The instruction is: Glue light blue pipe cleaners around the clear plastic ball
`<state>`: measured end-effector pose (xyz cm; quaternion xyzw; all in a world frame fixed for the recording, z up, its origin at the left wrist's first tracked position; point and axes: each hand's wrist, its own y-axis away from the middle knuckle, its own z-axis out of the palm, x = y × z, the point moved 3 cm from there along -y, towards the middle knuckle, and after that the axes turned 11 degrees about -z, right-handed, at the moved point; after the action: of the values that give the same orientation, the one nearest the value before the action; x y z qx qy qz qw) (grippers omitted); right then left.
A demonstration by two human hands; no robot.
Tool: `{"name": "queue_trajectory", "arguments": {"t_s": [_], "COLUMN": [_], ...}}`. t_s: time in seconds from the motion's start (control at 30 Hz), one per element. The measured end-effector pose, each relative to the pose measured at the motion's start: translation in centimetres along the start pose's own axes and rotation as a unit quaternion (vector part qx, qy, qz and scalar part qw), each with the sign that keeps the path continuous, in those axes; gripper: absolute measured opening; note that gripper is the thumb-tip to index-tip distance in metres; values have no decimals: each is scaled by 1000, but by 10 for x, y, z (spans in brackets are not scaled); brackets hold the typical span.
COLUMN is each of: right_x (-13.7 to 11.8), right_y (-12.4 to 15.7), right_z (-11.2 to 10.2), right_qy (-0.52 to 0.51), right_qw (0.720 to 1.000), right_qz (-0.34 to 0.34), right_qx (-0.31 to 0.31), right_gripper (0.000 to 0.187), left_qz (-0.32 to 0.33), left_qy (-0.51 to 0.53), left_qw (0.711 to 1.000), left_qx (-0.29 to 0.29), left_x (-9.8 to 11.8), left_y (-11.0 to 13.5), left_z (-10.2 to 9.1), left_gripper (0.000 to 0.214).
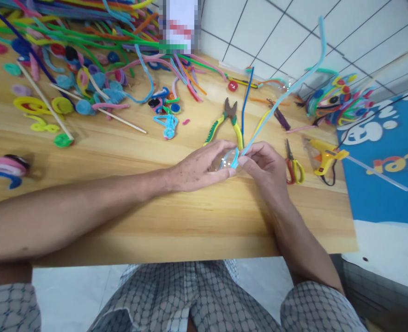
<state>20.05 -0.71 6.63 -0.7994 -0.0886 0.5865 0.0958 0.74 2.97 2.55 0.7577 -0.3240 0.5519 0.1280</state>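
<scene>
Just nearside of the pliers (225, 121), my left hand (201, 168) and right hand (264, 162) pinch the blue pipe cleaner (283, 100) with closed fingertips; I'd wrap tight (no slack).

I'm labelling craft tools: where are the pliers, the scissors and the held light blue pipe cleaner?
pliers (231, 115), head view, on the pivot below the jaws.
scissors (290, 159), head view, where the blades meet the handles.
light blue pipe cleaner (235, 158), head view, on its bent lower end.
</scene>
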Motion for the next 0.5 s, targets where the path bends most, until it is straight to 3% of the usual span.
{"name": "queue_trajectory", "arguments": {"t_s": [0.13, 0.5], "right_x": [2, 5], "right_y": [1, 0], "right_z": [1, 0], "right_qy": [-14, -25], "right_qw": [1000, 1000], "right_qz": [4, -14], "right_qx": [-7, -2], "right_gripper": [36, 33], "left_qz": [-7, -26], "left_qy": [-6, -9], "left_qw": [1000, 1000], "left_qx": [9, -1], "left_x": [-1, 2], "left_y": [1, 0], "left_z": [-1, -1], "left_gripper": [62, 59]}}
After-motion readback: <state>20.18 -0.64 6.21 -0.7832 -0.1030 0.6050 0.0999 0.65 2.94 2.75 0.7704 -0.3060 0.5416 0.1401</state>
